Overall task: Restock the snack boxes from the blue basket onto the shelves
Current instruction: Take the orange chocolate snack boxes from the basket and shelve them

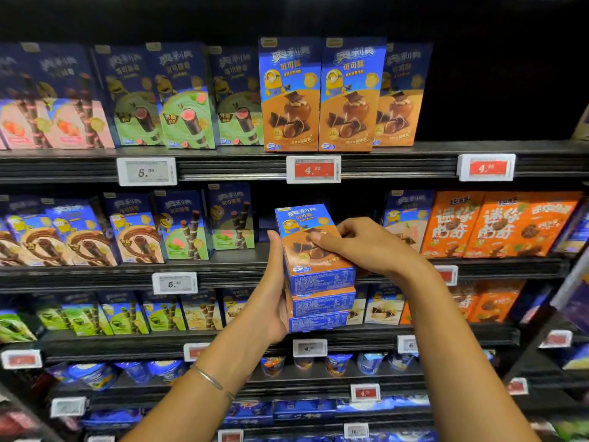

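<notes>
A stack of three blue-and-orange snack boxes (318, 282) is held in front of the shelves, level with the second shelf. My left hand (275, 291) grips the stack along its left side and underneath. My right hand (357, 242) grips the top box (302, 224), fingers curled over its orange front. Matching blue-and-orange boxes (322, 97) stand upright on the top shelf, directly above. The blue basket is not in view.
Green and pink wafer-roll boxes (178, 97) fill the top shelf's left part; right of the matching boxes it is dark. The second shelf (242, 263) has a gap behind my hands, with orange boxes (497, 224) to the right. Price tags (314, 169) line the shelf edges.
</notes>
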A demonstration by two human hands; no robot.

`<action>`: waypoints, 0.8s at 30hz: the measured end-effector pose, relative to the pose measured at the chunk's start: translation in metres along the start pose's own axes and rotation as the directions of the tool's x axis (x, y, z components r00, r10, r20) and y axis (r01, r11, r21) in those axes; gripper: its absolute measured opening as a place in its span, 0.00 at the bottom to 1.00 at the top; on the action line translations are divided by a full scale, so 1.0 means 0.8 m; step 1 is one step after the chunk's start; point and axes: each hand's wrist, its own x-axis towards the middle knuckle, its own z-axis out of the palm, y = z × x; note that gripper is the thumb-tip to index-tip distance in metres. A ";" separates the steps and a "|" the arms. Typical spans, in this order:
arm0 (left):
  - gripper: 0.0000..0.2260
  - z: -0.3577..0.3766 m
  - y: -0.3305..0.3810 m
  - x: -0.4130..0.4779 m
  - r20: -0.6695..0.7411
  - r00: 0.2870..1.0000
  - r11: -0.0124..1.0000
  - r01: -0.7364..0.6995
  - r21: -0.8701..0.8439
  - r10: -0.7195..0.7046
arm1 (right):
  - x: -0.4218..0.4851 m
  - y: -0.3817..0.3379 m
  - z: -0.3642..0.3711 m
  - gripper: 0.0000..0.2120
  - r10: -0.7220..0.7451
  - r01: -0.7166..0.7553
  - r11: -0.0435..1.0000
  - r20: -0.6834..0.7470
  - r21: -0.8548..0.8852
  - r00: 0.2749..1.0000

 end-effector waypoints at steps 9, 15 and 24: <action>0.30 -0.001 -0.004 -0.004 -0.041 0.998 0.998 -0.038 0.053 0.040 | -0.014 -0.004 -0.013 0.21 -0.047 0.053 0.996 -0.075 0.073 0.996; 0.22 0.003 -0.001 -0.003 -0.032 0.997 0.997 -0.074 -0.008 0.074 | -0.032 -0.017 -0.037 0.15 -0.136 0.145 0.988 -0.129 0.061 0.982; 0.21 0.012 -0.001 0.005 -0.030 0.995 0.995 -0.096 -0.024 0.095 | -0.052 -0.036 -0.077 0.12 -0.353 0.435 0.846 -0.286 0.308 0.891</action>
